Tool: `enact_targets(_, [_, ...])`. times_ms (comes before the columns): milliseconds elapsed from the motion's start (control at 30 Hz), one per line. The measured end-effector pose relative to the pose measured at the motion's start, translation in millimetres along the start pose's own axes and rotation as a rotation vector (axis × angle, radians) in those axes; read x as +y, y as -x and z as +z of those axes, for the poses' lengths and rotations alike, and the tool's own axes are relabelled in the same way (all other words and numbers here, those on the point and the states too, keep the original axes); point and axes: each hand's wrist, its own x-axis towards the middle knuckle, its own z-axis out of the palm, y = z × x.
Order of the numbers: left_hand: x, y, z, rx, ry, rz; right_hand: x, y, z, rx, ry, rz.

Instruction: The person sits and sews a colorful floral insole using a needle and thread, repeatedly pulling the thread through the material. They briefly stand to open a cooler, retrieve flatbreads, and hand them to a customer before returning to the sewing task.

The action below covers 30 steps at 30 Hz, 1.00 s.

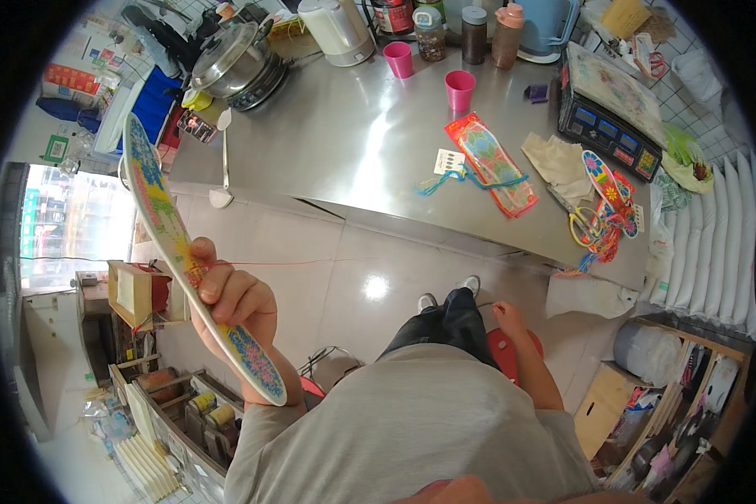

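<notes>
My left hand (242, 299) grips an embroidered insole (164, 214) around its middle. The insole is raised on edge, white-rimmed, with blue, yellow, green and pink flower stitching. A thin red thread (302, 262) runs from beside my fingers out to the right, and its far end fades from sight. Low on the right, my right hand (510, 318) is beside a red stool (532, 345), thumb and fingers drawn together. Whether anything is pinched there is too small to tell.
A steel table (327, 138) bears a wrapped insole packet (494, 167), yellow-handled scissors (579, 220), patterned insoles (605, 179) with colored threads, a scale (611, 120), pink cups (460, 90), a kettle (337, 31) and a lidded pot (227, 63). A ladle (225, 157) overhangs its edge.
</notes>
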Motion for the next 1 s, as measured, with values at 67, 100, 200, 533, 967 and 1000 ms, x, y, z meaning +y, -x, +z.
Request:
enact_targets(67, [4.3, 8.1, 0.2, 0.063, -0.061, 0.031, -26.6, 3.7, 8.8, 0.023, 0.035, -0.09])
enact_targets(100, [6.4, 11.9, 1.3, 0.104, -0.088, 0.049, -39.2, 7.3, 13.1, 0.032, 0.022, -0.145])
enact_targets(200, [8.8, 22.1, 5.9, 0.222, -0.216, 0.07, -71.6, 16.8, 22.2, -0.005, 0.108, -0.14])
enact_targets(533, [3.6, 32.2, 30.0, -0.027, -0.076, -0.046, -157.7, -19.5, 101.7, -0.099, -0.125, -0.631])
enact_targets(967, [11.1, 27.2, 61.2, -0.151, 0.009, 0.05, 17.9, -48.1, 111.8, -0.026, 0.244, -0.177])
enact_targets(1000, [9.5, 27.6, 60.7, -0.153, 0.004, 0.027, 27.1, -42.1, 103.8, 0.003, 0.276, -0.211])
